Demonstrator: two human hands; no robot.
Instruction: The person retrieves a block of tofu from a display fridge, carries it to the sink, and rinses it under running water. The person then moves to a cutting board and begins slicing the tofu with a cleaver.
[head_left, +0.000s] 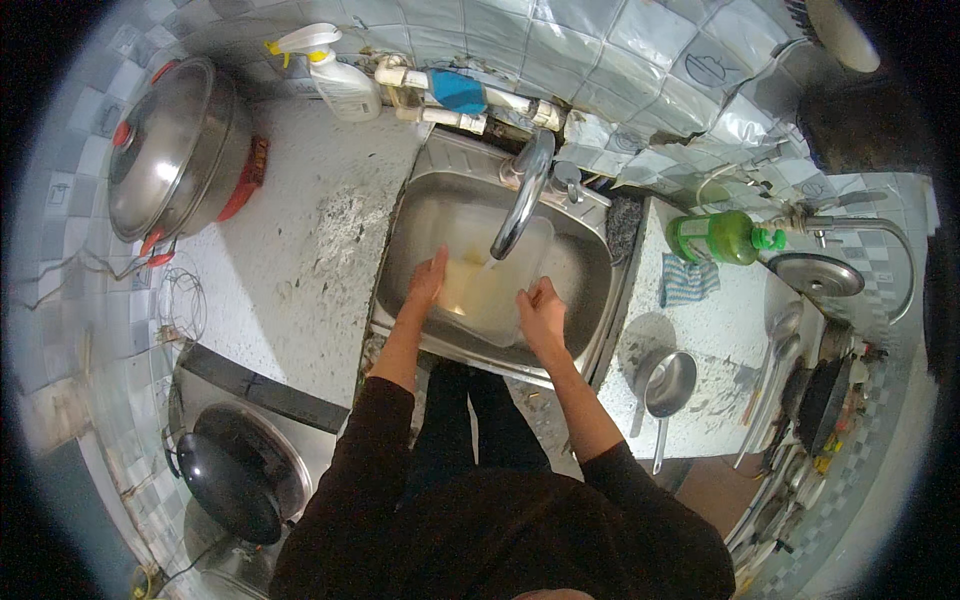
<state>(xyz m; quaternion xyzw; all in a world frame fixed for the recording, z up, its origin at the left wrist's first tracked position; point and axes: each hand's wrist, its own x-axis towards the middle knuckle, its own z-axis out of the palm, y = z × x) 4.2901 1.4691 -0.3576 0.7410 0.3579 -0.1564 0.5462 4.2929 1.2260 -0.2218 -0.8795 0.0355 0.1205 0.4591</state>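
Note:
A translucent plastic container (493, 324) is tilted inside the stainless steel sink (581, 262), below the chrome faucet (525, 202). Water appears to run from the spout into it, and something pale yellow shows inside, blurred. My left hand (427, 279) grips the container's left side, thumb up along the wall. On the opposite side, my right hand (543, 311) has its fingers curled on the container's edge. The container's underside is hidden.
Left of the sink stand a lidded steel pot (176, 150) and a spray bottle (341, 82). A green soap bottle (712, 236), a striped cloth (686, 279), a small saucepan (670, 384) and ladles (780, 345) lie right. A black wok (229, 487) sits lower left.

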